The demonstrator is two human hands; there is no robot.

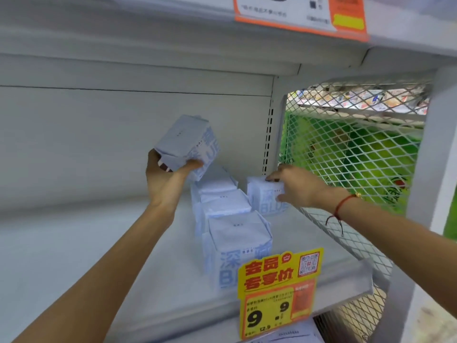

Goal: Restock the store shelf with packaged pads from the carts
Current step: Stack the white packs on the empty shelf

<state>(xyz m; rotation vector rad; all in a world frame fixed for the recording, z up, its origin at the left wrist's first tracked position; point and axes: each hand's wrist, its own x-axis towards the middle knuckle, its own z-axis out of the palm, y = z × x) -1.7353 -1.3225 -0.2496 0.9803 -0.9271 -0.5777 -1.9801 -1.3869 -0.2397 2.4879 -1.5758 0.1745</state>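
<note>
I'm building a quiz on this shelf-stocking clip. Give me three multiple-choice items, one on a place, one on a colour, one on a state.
1. Where is the pack under the right hand?
A. on the shelf beside the mesh side panel
B. on the floor
C. on the shelf above

2. What colour is the price sign clipped to the shelf's front edge?
A. green
B. yellow
C. purple

3. How is the pack in the left hand?
A. lying flat on the shelf
B. torn open
C. held tilted in the air

Answers:
1. A: the right-hand pack stands on the shelf next to the mesh side panel.
2. B: the price sign is yellow.
3. C: the raised pack is gripped above the row of packs.
</note>
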